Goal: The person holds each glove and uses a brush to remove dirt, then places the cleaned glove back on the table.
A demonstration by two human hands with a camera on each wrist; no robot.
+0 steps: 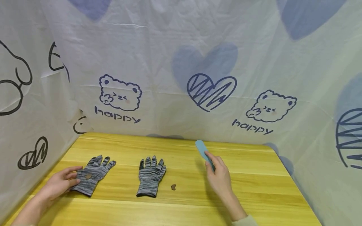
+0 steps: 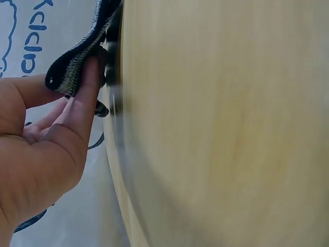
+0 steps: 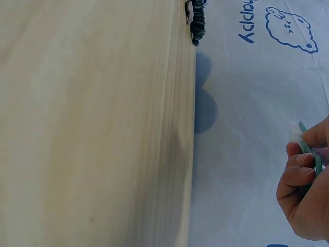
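My left hand [image 1: 60, 182] pinches the side of a grey-and-black knitted glove [image 1: 91, 183] near its cuff. In the left wrist view, the glove's folded edge [image 2: 74, 77] sits between thumb and fingers. A small brown patch [image 1: 88, 176] lies on this glove. My right hand [image 1: 219, 175] is raised over the table's right part, gripping a light-blue flat tool with a rounded end [image 1: 201, 147]. That tool points away from me; in the right wrist view it looks thin and my fingers hide part of it. A matching second glove [image 1: 151, 179] lies flat, fingers pointing away.
Beside the second glove, a small brown piece [image 1: 173, 187] lies on the yellow wood-grain table [image 1: 181, 210]. A white printed cloth [image 1: 164, 103] hangs behind the table and along both sides.
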